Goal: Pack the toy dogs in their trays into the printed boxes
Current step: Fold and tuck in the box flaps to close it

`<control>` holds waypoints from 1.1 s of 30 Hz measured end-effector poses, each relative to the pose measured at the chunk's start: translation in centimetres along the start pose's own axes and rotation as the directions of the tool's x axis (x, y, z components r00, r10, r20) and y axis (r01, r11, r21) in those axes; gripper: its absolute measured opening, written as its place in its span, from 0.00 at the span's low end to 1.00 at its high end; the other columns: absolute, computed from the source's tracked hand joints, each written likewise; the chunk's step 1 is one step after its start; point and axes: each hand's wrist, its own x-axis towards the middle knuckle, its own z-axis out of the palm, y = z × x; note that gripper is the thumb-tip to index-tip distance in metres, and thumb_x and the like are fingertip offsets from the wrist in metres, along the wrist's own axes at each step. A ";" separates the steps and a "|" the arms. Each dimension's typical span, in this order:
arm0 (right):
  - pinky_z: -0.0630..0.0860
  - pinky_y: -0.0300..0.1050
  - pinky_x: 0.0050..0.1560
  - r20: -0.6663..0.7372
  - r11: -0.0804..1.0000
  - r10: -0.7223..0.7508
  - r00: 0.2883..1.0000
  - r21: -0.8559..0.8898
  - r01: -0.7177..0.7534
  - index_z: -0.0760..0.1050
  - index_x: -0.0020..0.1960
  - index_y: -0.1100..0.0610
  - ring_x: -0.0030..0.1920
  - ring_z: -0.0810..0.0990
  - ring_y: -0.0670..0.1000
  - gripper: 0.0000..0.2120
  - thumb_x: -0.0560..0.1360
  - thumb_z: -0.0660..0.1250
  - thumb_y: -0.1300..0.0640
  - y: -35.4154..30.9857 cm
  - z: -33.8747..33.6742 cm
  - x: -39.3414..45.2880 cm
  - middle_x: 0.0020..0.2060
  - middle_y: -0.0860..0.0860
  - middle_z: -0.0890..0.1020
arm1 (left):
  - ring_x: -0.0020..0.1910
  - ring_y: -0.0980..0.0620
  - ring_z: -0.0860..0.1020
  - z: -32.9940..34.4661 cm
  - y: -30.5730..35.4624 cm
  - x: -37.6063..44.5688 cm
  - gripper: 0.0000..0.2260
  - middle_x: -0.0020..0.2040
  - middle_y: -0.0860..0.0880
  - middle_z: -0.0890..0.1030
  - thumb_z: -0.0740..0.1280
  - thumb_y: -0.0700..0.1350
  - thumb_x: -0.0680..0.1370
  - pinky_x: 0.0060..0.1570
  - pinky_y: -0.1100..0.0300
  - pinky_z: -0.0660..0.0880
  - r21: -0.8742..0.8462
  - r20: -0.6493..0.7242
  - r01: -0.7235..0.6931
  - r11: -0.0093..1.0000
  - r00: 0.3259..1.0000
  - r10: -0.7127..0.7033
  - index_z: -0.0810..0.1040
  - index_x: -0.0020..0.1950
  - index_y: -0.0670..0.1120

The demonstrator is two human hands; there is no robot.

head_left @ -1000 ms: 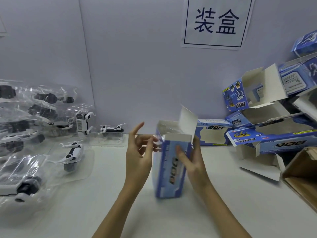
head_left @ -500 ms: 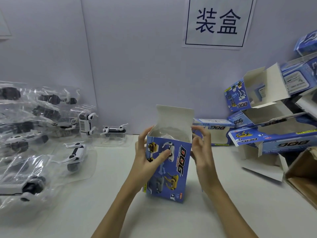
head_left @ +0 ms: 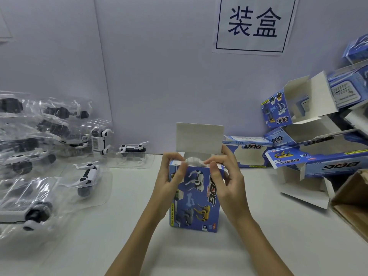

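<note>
A blue printed box (head_left: 196, 204) stands upright on the white table (head_left: 111, 226) in the middle, its white lid flap (head_left: 199, 137) raised. Clear plastic of a tray (head_left: 194, 160) shows in its open top. My left hand (head_left: 169, 180) grips the box's top left corner, thumb on the printed front. My right hand (head_left: 227, 176) grips the top right corner, thumb on the front and index finger curled over the rim. Toy dogs in clear trays lie at the left: one (head_left: 87, 177) close by, one (head_left: 132, 149) by the wall, and several stacked (head_left: 29, 136).
Several open printed boxes (head_left: 310, 140) are heaped against the wall at the right, one lying flat (head_left: 247, 154) just behind the held box. A brown carton (head_left: 352, 202) juts in at the right edge. A paper sign (head_left: 253, 22) hangs on the wall.
The box has been turned so its printed front faces me and stands square. Both hands have moved up from its sides to the top corners at the opening.
</note>
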 end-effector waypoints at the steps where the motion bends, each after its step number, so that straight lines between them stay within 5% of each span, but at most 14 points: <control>1: 0.76 0.50 0.65 -0.007 1.000 0.013 1.000 0.028 -0.013 0.82 0.54 0.52 0.80 0.62 0.43 0.10 0.81 0.66 0.47 -0.1 0.0 0.0 0.70 0.47 0.77 | 0.50 0.44 0.87 0.0 0.0 0.0 0.10 0.51 0.47 0.84 0.66 0.64 0.77 0.38 0.57 0.84 -0.018 -0.014 0.010 1.000 1.000 -0.010 0.75 0.50 0.60; 4: 0.79 0.50 0.64 -0.017 0.993 0.038 0.999 0.113 -0.036 0.83 0.56 0.51 0.78 0.69 0.48 0.09 0.80 0.68 0.49 -0.4 -0.2 0.2 0.67 0.46 0.79 | 0.54 0.47 0.86 0.0 0.0 0.2 0.09 0.63 0.59 0.81 0.62 0.60 0.79 0.39 0.56 0.84 -0.056 -0.043 0.023 0.998 0.999 -0.025 0.77 0.50 0.57; 7: 0.80 0.64 0.63 -0.004 0.980 0.081 0.997 0.181 -0.079 0.77 0.62 0.51 0.70 0.78 0.53 0.14 0.78 0.70 0.48 -0.7 -0.5 0.3 0.64 0.49 0.80 | 0.61 0.48 0.84 -0.1 -0.2 0.6 0.08 0.71 0.68 0.73 0.64 0.58 0.79 0.40 0.56 0.84 -0.065 -0.053 -0.010 0.998 0.999 0.007 0.76 0.49 0.54; 13: 0.80 0.41 0.59 0.037 0.978 0.060 0.998 0.200 -0.066 0.63 0.76 0.38 0.67 0.78 0.49 0.29 0.78 0.69 0.47 -1.0 -1.0 0.8 0.64 0.45 0.80 | 0.64 0.44 0.82 -0.7 -0.3 1.0 0.10 0.69 0.61 0.76 0.68 0.58 0.80 0.45 0.48 0.85 -0.032 -0.040 -0.035 0.999 0.999 0.033 0.75 0.50 0.52; 15: 0.79 0.40 0.58 0.054 0.983 0.054 0.997 0.174 -0.063 0.69 0.74 0.42 0.68 0.77 0.50 0.25 0.79 0.68 0.43 -0.9 -1.1 0.9 0.64 0.44 0.80 | 0.60 0.41 0.83 -0.9 -0.4 1.0 0.11 0.64 0.52 0.79 0.69 0.56 0.81 0.47 0.43 0.84 -0.061 -0.020 -0.059 0.996 0.998 0.058 0.72 0.56 0.54; 17: 0.83 0.50 0.57 0.087 0.982 0.064 0.994 0.171 -0.079 0.72 0.67 0.43 0.67 0.79 0.53 0.21 0.78 0.68 0.37 -0.8 -1.3 0.7 0.63 0.46 0.80 | 0.60 0.41 0.83 -1.0 -0.1 0.9 0.13 0.65 0.48 0.77 0.70 0.56 0.81 0.48 0.42 0.84 -0.086 -0.019 -0.096 0.992 0.995 0.095 0.70 0.61 0.59; 21: 0.85 0.54 0.54 0.120 0.952 0.139 0.983 0.258 -0.166 0.74 0.59 0.50 0.69 0.79 0.54 0.35 0.68 0.69 0.23 -0.6 -1.4 0.6 0.65 0.45 0.80 | 0.66 0.43 0.81 -1.4 0.2 0.7 0.25 0.70 0.49 0.76 0.72 0.69 0.74 0.47 0.48 0.85 0.011 0.065 -0.002 1.000 0.998 0.001 0.74 0.65 0.58; 25: 0.83 0.64 0.57 0.089 0.977 0.124 0.988 0.166 -0.137 0.74 0.54 0.46 0.68 0.80 0.51 0.28 0.69 0.70 0.25 -0.9 -1.0 0.7 0.64 0.44 0.80 | 0.70 0.52 0.77 -1.7 -0.2 0.6 0.17 0.74 0.63 0.69 0.76 0.58 0.74 0.51 0.52 0.84 0.063 0.123 -0.006 0.998 0.992 -0.002 0.76 0.60 0.61; 29: 0.85 0.60 0.53 0.135 0.991 0.095 0.986 0.084 -0.107 0.75 0.53 0.45 0.67 0.81 0.50 0.15 0.75 0.72 0.37 -0.8 -1.6 0.8 0.64 0.43 0.81 | 0.65 0.48 0.81 -1.1 -0.5 0.9 0.07 0.70 0.61 0.73 0.71 0.53 0.77 0.46 0.55 0.84 0.018 0.066 -0.014 1.000 0.998 0.013 0.77 0.52 0.61; 33: 0.86 0.54 0.48 0.057 0.987 0.099 0.993 0.120 -0.105 0.76 0.53 0.47 0.63 0.83 0.52 0.15 0.72 0.75 0.41 -0.6 -1.8 1.0 0.58 0.44 0.83 | 0.66 0.48 0.80 0.3 -2.0 0.4 0.19 0.72 0.62 0.72 0.71 0.52 0.79 0.51 0.52 0.85 0.142 -0.039 -0.170 0.975 0.983 0.178 0.70 0.67 0.61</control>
